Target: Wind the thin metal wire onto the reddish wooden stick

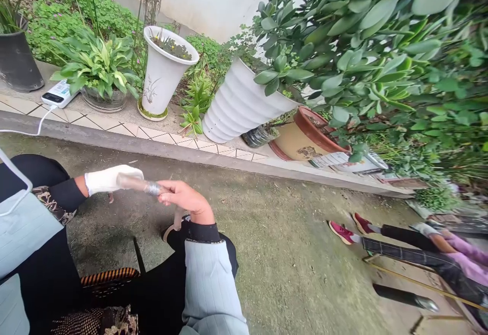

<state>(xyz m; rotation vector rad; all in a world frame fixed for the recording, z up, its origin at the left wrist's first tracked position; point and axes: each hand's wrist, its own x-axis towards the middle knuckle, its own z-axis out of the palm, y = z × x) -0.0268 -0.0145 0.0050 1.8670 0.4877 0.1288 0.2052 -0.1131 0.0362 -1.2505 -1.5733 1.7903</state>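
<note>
My left hand (110, 179) wears a white glove and points to the right above my lap. A blurred, greyish see-through strip with a silvery bit (152, 188) runs from its fingertips to my right hand (186, 200). That bare hand pinches the strip's right end, fingers closed on it. The strip covers the gloved fingertips, so I cannot make out how that hand grips. Both hands hover over the concrete ground (267, 233), above my dark-clothed knees.
A tiled ledge (114, 124) carries a white power bank (59, 93) with a cable, a tall white pot (162, 78), a ribbed white pot (240, 103), a brown pot (301, 139) and leafy plants. Another person's legs in red shoes (341, 232) lie at the right beside a metal pole (406, 298).
</note>
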